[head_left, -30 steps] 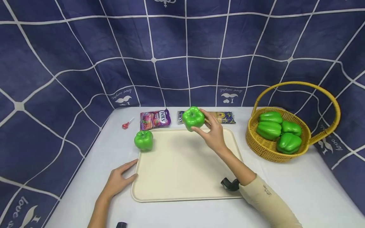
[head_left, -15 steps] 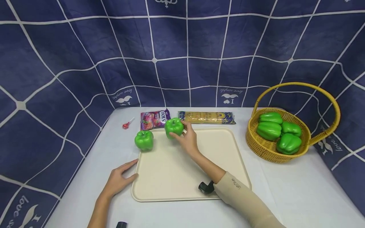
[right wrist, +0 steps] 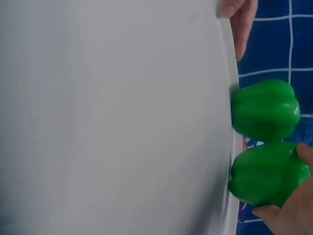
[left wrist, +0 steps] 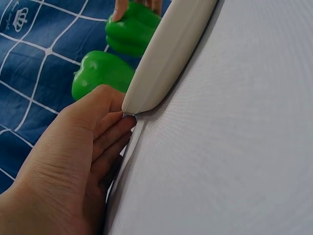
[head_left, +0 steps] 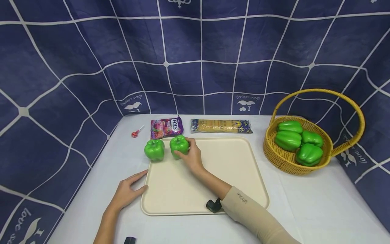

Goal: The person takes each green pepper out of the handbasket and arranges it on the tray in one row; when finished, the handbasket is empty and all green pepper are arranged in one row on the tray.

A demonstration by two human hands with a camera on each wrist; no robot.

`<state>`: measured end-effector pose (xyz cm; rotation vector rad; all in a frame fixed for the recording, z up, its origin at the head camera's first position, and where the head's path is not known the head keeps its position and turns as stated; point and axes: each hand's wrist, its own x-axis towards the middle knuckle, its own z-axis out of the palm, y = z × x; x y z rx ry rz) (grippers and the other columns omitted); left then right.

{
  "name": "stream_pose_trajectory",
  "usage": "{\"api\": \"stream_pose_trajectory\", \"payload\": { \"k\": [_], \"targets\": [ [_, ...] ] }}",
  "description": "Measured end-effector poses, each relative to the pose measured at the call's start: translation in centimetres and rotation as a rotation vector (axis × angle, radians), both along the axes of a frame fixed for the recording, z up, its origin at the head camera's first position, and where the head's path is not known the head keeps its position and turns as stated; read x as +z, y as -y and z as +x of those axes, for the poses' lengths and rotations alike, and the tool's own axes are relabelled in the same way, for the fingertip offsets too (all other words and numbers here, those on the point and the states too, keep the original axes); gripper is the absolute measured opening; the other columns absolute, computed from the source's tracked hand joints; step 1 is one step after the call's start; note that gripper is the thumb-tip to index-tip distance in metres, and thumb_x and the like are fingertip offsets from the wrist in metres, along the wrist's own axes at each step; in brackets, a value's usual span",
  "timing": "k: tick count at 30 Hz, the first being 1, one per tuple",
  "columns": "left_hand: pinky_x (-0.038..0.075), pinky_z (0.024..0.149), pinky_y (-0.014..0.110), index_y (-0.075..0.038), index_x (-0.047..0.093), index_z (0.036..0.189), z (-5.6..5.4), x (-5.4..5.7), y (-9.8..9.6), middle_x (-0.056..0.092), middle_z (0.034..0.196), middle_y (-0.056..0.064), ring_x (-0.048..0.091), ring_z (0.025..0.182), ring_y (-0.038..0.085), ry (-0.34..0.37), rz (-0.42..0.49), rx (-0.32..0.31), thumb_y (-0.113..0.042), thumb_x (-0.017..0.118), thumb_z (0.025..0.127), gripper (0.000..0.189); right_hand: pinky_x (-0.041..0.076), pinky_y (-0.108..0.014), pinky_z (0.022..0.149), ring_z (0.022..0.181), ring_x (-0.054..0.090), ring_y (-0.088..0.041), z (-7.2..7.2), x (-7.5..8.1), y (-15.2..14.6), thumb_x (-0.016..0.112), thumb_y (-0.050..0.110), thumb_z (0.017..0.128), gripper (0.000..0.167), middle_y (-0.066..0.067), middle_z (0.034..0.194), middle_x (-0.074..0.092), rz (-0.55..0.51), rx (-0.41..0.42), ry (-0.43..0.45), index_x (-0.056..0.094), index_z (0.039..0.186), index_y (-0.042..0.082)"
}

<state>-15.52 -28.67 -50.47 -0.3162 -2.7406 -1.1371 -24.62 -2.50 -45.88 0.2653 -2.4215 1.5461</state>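
Observation:
A green bell pepper (head_left: pixel 178 145) stands at the back left of the cream tray (head_left: pixel 207 176), and my right hand (head_left: pixel 192 156) grips it from the right with thumb and fingers. Just left of it, a second green bell pepper (head_left: pixel 154 150) stands upright at the tray's back left corner. In the right wrist view the held pepper (right wrist: pixel 266 174) sits beside the other pepper (right wrist: pixel 266 110) near the tray's edge. My left hand (head_left: pixel 128 189) rests at the tray's left edge, fingers extended; the left wrist view shows its fingertips right at the rim (left wrist: pixel 164 58).
A yellow wicker basket (head_left: pixel 275 159) with several green peppers stands at the right, its handle arching high. Behind the tray lie a purple candy bag (head_left: pixel 167 128) and a pack of pasta (head_left: pixel 220 126). A red lollipop (head_left: pixel 135 134) lies at the back left.
My right hand has carried the green bell pepper leftward and down, from above the tray's back middle to beside the other pepper. The left hand has stayed still.

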Motion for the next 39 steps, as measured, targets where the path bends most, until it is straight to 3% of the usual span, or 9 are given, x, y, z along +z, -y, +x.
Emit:
{"api": "stream_pose_trajectory", "payload": {
  "k": [5,8,12,26,34,39],
  "targets": [
    [0.038,0.099,0.052,-0.015,0.058,0.126,0.02,-0.04,0.11,0.058,0.124,0.010,0.050,0.116,0.035,-0.001,-0.009,0.002,-0.024,0.077,0.075,0.055,0.042,-0.039,0.100,0.116,0.051,-0.030,0.04,-0.11,0.59,0.076,0.028,0.075,0.079,-0.017,0.130,0.050,0.029,0.020,0.031,0.035,0.138,0.005],
    [0.038,0.100,0.052,-0.015,0.058,0.126,0.04,-0.07,0.13,0.058,0.125,0.010,0.050,0.117,0.035,0.004,-0.006,-0.001,-0.024,0.077,0.075,0.055,0.045,-0.036,0.096,0.111,0.054,-0.028,0.00,-0.22,0.85,0.075,0.026,0.077,0.081,-0.016,0.132,0.049,0.062,0.039,0.045,0.031,0.142,0.007],
    [0.037,0.100,0.053,-0.015,0.057,0.127,0.07,-0.02,0.07,0.057,0.125,0.009,0.049,0.117,0.035,0.018,-0.006,0.001,-0.026,0.076,0.075,0.056,0.050,-0.032,0.089,0.104,0.057,-0.026,0.06,-0.17,0.95,0.074,0.020,0.078,0.076,-0.015,0.130,0.051,0.057,0.061,0.038,0.034,0.142,0.010],
    [0.038,0.099,0.052,-0.014,0.057,0.127,-0.12,-0.17,0.18,0.057,0.125,0.010,0.050,0.116,0.036,-0.002,-0.021,-0.003,-0.024,0.076,0.075,0.056,0.052,-0.026,0.086,0.109,0.056,-0.030,0.28,0.13,0.94,0.072,0.019,0.080,0.073,-0.015,0.137,0.044,0.027,0.135,0.021,0.034,0.142,0.011],
    [0.038,0.099,0.051,-0.015,0.057,0.127,-0.14,-0.13,0.14,0.057,0.125,0.009,0.050,0.116,0.034,-0.009,-0.017,-0.011,-0.025,0.076,0.076,0.055,0.053,-0.028,0.084,0.106,0.058,-0.030,0.25,0.12,0.85,0.074,0.022,0.078,0.080,-0.015,0.138,0.043,0.059,0.118,0.026,0.030,0.144,0.012],
    [0.039,0.099,0.051,-0.015,0.058,0.127,-0.14,-0.17,0.09,0.057,0.125,0.010,0.051,0.116,0.035,-0.014,-0.008,-0.008,-0.023,0.076,0.075,0.056,0.049,-0.037,0.091,0.110,0.056,-0.031,0.34,0.34,0.45,0.074,0.027,0.078,0.082,-0.017,0.138,0.043,0.073,0.122,0.028,0.028,0.144,0.009]
  ]
}}
